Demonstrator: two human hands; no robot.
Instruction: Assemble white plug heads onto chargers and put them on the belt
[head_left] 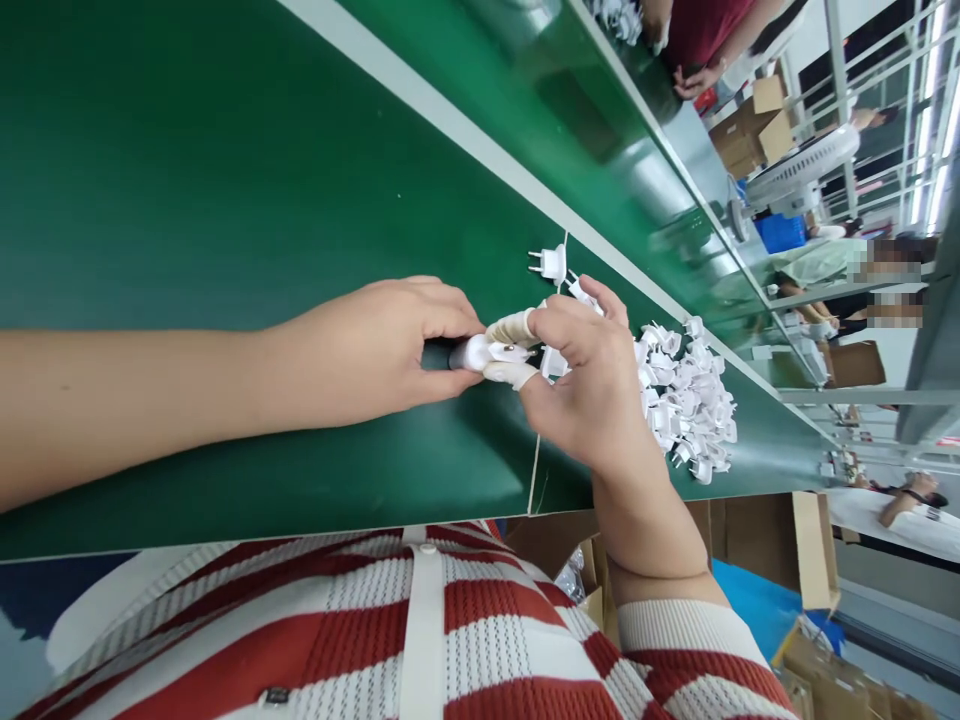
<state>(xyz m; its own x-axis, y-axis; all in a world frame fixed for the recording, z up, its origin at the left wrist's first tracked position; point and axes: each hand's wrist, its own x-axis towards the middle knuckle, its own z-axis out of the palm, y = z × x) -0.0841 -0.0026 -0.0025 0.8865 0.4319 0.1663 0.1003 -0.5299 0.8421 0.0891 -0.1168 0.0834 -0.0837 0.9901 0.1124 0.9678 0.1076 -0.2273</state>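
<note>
A small white two-pin plug [477, 353] with a darker end on its left sits between my hands, a little above the green worktop [300, 220]. My left hand [397, 345] pinches its left end between thumb and fingers. From the right, my right hand [581, 365] grips the plug's pin side, with white finger covers on the thumb and a finger. Behind the right hand lies a heap of similar white plugs [686, 400], partly hidden by it. One loose plug [553, 264] rests above the hand, with its pins pointing left.
A white strip [450, 120] runs diagonally along the worktop, with a glossy green surface [622, 170] beyond. Below the edge stand open cardboard boxes [757, 540]. Across the line are a co-worker's hand [697, 82], a white fan [806, 165] and a blue bin [780, 232].
</note>
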